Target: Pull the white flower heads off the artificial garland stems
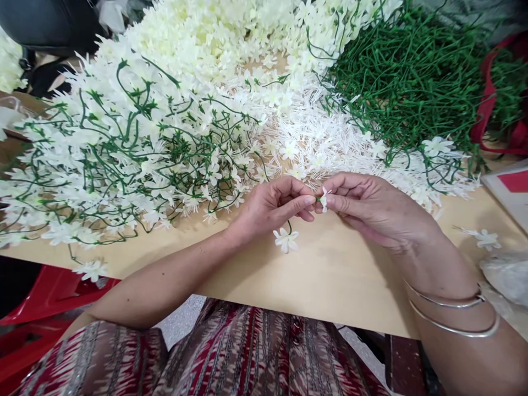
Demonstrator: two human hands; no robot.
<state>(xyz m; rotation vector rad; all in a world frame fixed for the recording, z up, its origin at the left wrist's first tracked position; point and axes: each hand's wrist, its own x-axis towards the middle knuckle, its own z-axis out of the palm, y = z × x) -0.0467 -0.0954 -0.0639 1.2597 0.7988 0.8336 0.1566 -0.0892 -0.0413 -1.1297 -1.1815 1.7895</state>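
Mostly, the green stem (290,226) is hidden behind the left hand (275,208), whose thumb and fingers are pinched on it; one end droops below that hand, carrying a white blossom (285,240). The right hand (371,209), fingertips almost meeting the left's, pinches a small white flower (324,200) at the stem's other end, and how flower and stem join is too small to make out. Beyond the hands, the white flower heap (198,33) runs out of view at the top, and a black bag (53,25), far to the left hand's upper left, is cut off too. Pale and smooth, the worktop (305,280) lies bare just under both hands. Green stems pile up (408,82) beyond the right hand; a red chair (53,291) stands below and left of the left hand.
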